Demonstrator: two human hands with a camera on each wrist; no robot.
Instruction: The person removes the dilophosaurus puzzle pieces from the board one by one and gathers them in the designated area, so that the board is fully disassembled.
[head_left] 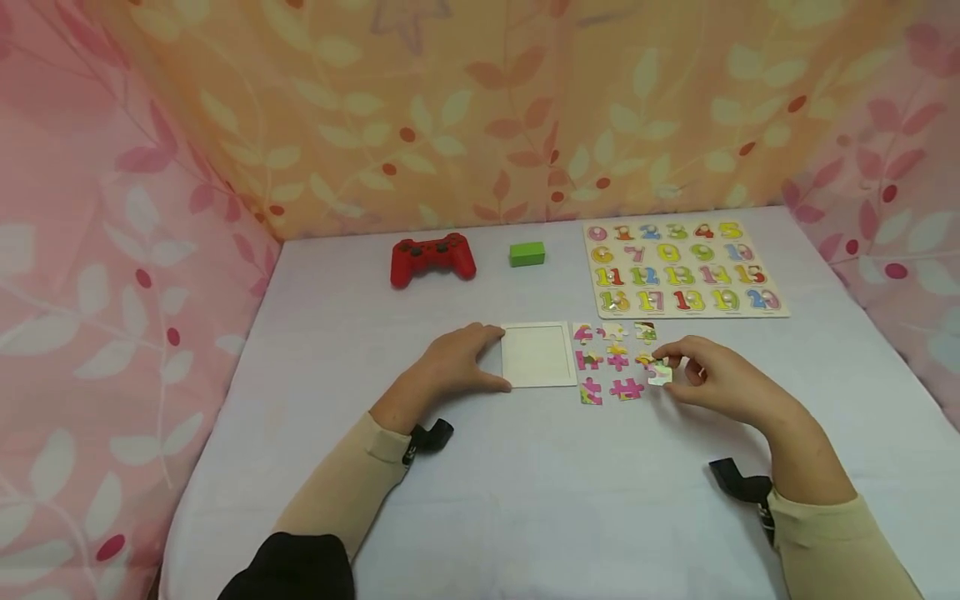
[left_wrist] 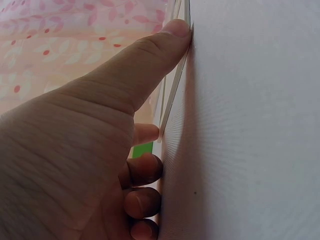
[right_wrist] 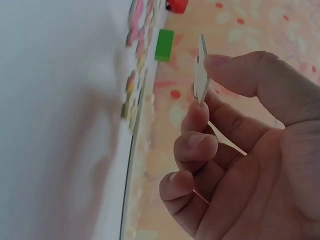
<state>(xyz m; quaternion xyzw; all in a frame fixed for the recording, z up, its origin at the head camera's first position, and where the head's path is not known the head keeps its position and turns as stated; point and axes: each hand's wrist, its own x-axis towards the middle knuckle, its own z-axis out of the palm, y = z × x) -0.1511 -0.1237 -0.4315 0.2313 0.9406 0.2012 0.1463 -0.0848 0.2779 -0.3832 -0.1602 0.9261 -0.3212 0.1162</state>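
Observation:
A white square puzzle tray [head_left: 536, 355] with a raised rim lies flat on the table. My left hand [head_left: 459, 358] holds its left side, thumb at the near corner and index finger at the far one; the thumb [left_wrist: 150, 55] shows against the tray's edge in the left wrist view. Just above the table, my right hand [head_left: 723, 379] pinches a jigsaw piece [head_left: 660, 372] between thumb and fingers. Its thin pale edge [right_wrist: 201, 70] faces the right wrist camera. Several pink, yellow and green jigsaw pieces [head_left: 626, 389] lie loose between the tray and the right hand.
A number puzzle board [head_left: 678, 310] lies at the back right. Further left are a green block [head_left: 527, 254] and a red game controller [head_left: 432, 257]. White cloth [head_left: 540, 492] covers the table, and patterned curtains [head_left: 450, 108] stand behind and at both sides.

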